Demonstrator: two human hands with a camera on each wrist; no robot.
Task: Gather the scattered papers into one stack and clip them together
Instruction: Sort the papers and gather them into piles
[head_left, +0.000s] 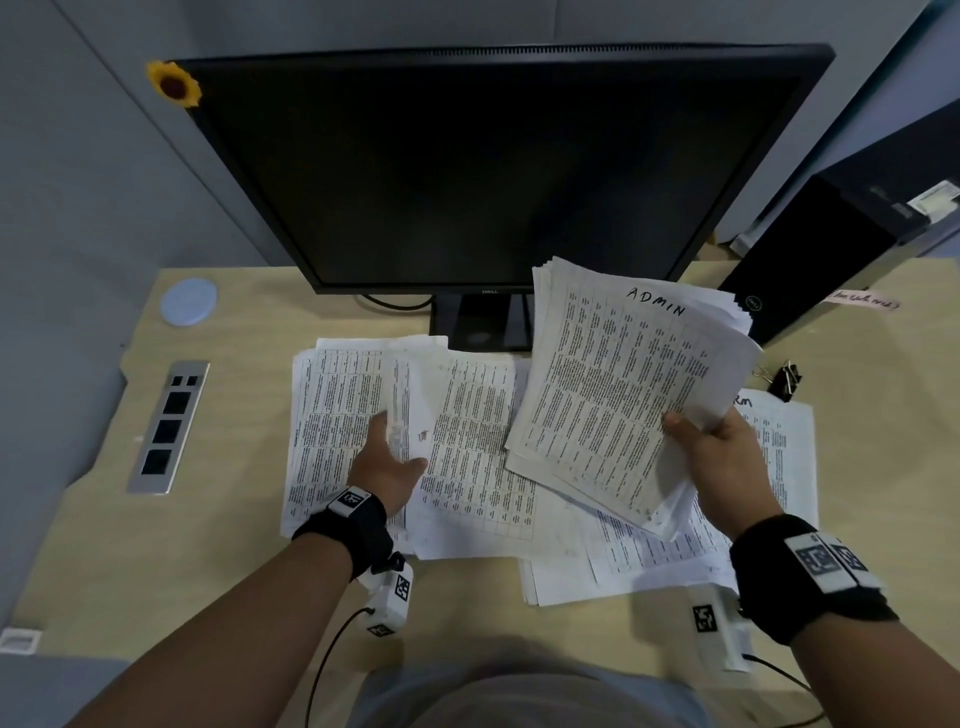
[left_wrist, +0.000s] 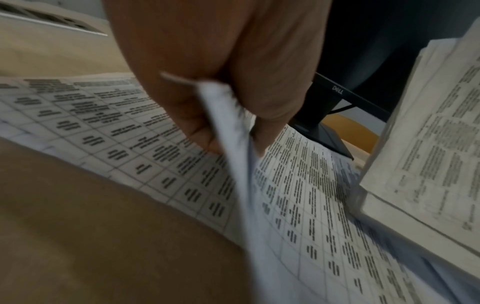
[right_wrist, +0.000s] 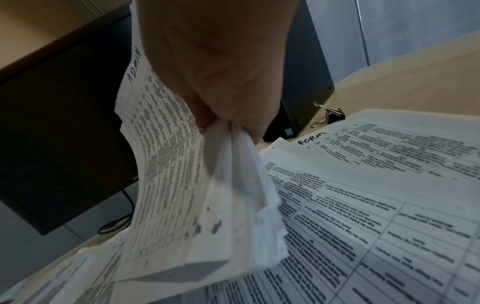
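A thick sheaf of printed table sheets (head_left: 623, 395), headed "ADMIN" by hand, is held tilted above the desk. More printed sheets (head_left: 467, 441) are spread overlapping on the desk below it, one marked "FORM" (right_wrist: 369, 152) at the right; one sheet edge (left_wrist: 233, 156) is lifted. A black binder clip (head_left: 787, 378) with its silver handles lies just beside the right-hand sheets.

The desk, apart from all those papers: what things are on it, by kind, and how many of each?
Monitor: 1
Computer tower: 1
Binder clips: cluster, count unclear, at least 1
Round blue disc: 1
Pink note: 1
Total: at least 5
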